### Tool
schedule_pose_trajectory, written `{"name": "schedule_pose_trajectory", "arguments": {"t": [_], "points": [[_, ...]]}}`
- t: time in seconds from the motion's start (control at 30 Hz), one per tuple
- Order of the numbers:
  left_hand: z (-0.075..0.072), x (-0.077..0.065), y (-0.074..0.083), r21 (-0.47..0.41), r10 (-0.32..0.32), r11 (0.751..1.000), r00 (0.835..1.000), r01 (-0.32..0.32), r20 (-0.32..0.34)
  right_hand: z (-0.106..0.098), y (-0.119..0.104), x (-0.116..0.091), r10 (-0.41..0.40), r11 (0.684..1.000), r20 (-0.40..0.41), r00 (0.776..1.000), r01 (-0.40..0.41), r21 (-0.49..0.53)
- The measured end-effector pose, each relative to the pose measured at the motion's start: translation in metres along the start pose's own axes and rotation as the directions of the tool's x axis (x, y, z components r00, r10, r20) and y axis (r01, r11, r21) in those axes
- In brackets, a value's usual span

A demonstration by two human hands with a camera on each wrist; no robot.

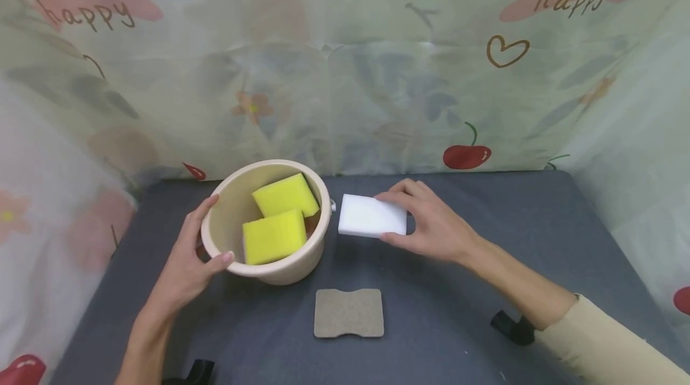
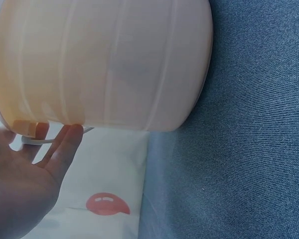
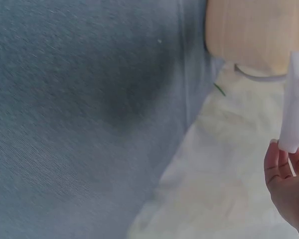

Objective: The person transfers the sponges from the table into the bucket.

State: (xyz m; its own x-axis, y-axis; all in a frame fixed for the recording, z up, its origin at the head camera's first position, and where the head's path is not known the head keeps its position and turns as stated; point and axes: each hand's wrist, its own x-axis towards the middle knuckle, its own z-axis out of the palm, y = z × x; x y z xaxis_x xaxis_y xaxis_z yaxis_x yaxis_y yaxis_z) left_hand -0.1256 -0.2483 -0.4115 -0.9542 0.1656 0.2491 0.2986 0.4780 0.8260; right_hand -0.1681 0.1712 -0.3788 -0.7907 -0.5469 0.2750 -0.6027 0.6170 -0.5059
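Note:
A cream plastic bucket [image 1: 293, 268] stands left of centre on the dark table, and two yellow sponges [image 1: 275, 236] lie inside it. My left hand [image 1: 185, 262] holds the bucket at its left side, the thumb over the rim and the fingers along the outer wall. In the left wrist view the fingertips of the left hand [image 2: 32, 174] touch the wall near the handle. Just right of the bucket, my right hand [image 1: 431, 220] pinches a white sponge block [image 1: 372, 215] by its right end. Seen from the right wrist, the white block [image 3: 294, 107] is raised above the table.
A flat grey-brown card [image 1: 348, 313] with notched long edges lies in front of the bucket. Patterned fabric [image 1: 345, 103] hangs along the table's back and sides. A black fitting [image 1: 514, 328] shows by the right forearm, another [image 1: 196, 373] by the left.

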Motion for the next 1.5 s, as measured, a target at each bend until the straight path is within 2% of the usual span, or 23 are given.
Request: {"name": "schedule_pose_trajectory", "arguments": {"t": [0.23,0.6,0.87,1.27,1.5], "points": [[-0.001,0.000,0.000,0.016,-0.037,0.999,0.999,0.037,0.004,-0.015,-0.007,0.010,-0.027,0.999,-0.029,0.999,0.026,-0.041],[0.001,0.001,-0.003,0.013,-0.040,0.999,0.999,0.039,0.010,-0.022,-0.024,0.026,-0.048,0.998,-0.047,0.998,0.045,-0.051],[0.001,0.002,-0.003,0.029,-0.056,0.998,0.998,0.056,0.006,-0.017,-0.035,0.040,-0.062,0.998,-0.044,0.997,0.061,-0.025],[-0.002,0.000,-0.001,0.045,-0.055,0.997,0.998,0.056,-0.009,-0.005,-0.055,0.063,-0.149,0.988,-0.022,0.989,0.149,0.034],[0.000,0.000,0.001,0.010,-0.043,0.999,0.999,0.043,-0.003,0.003,-0.063,0.070,-0.155,0.988,0.010,0.988,0.155,0.025]]}}
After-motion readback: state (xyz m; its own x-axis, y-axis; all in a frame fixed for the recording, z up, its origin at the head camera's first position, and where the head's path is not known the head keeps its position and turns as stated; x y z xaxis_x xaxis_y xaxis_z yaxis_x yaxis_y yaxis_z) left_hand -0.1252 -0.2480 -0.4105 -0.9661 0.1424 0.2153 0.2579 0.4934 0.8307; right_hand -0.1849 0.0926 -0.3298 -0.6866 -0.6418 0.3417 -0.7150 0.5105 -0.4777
